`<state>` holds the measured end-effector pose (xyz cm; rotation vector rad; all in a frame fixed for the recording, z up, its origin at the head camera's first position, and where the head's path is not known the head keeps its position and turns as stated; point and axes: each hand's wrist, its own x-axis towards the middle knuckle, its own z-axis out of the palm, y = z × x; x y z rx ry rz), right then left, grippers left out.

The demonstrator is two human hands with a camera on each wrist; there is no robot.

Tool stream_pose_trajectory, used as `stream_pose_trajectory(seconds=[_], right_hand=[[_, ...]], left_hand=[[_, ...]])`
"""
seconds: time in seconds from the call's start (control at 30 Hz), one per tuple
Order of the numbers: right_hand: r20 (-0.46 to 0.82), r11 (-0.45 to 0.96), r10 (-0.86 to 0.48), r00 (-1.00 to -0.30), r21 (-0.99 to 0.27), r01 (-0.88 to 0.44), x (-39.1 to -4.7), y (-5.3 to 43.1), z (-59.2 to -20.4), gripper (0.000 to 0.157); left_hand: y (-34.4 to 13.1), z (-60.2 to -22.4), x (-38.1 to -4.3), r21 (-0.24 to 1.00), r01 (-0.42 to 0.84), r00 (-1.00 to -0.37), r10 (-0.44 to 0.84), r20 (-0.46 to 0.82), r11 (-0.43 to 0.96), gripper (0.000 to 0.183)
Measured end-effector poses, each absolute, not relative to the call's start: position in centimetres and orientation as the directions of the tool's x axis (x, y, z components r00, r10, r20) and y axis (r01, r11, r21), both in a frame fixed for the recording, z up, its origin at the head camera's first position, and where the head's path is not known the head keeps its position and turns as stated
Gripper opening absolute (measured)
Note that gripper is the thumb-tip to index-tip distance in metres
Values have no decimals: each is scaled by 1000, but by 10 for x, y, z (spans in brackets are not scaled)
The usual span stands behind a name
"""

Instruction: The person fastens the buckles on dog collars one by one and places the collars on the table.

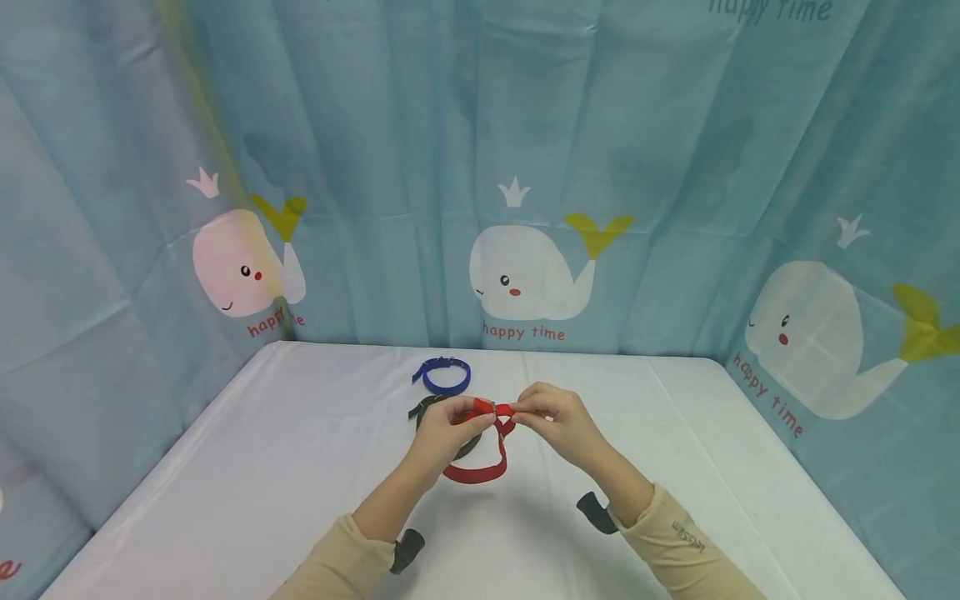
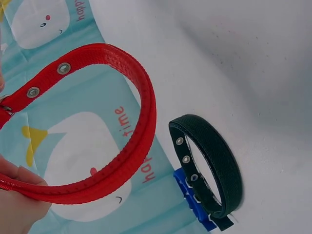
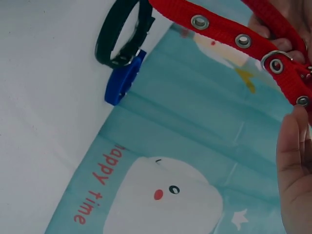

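Note:
A red collar (image 1: 476, 475) with metal eyelets and a D-ring hangs in a loop between both hands, raised over the white table. My left hand (image 1: 446, 432) pinches it beside the buckle, and its fingers show behind the strap in the right wrist view. With thumb and fingertips my right hand (image 1: 557, 421) pinches the strap near an eyelet. In the right wrist view the strap passes through the D-ring (image 3: 277, 59) close to the buckle. Behind the left hand lies a dark green collar (image 2: 222, 161), partly hidden in the head view.
A blue collar (image 1: 447, 389), fastened in a loop, lies on the white table (image 1: 300, 467) beyond the green one. Light blue curtains (image 1: 420, 167) with whale prints stand along the table's back and sides. Dark wrist straps (image 1: 597, 512) stick out at both sleeves.

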<state>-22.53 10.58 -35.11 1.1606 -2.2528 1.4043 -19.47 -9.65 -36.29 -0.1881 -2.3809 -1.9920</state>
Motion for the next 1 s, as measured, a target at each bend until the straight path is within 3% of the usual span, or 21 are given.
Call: stream_pose_trajectory(seconds=[0.53, 0.73, 1.0], right_hand=[[580, 308, -461, -672, -606, -734, -228, 107, -341, 15], [503, 368, -536, -678, -584, -723, -227, 98, -328, 19], [475, 404, -577, -664, -541, -738, -227, 92, -322, 13]], left_hand=[[-94, -362, -193, 937, 196, -981, 55, 188, 290, 28], [-89, -361, -193, 872, 314, -949, 149, 278, 376, 21], [-88, -361, -191, 814, 374, -927, 165, 336, 445, 17]])
